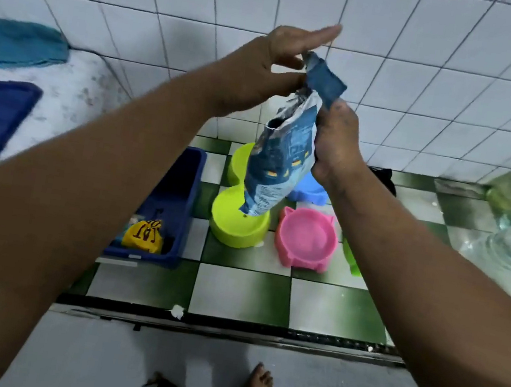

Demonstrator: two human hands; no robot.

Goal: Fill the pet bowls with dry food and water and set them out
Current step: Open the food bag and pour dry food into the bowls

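Indoors, food bag [281, 164] held over green-checkered floor [239, 293] beside white-tiled wall [431, 70].

Dim, cool light. Soft shadow on wall tiles [183, 46]. Left hand [266, 65] motion-blurred. Fisheye bowing, smear at edges.

Glossy foil-like food bag [280, 160], smooth plastic bowls [306, 238]

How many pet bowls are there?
5: near lime bowl, far lime bowl, pink bowl in front, blue bowl behind the bag, green bowl mostly hidden by the right forearm; more may hide.
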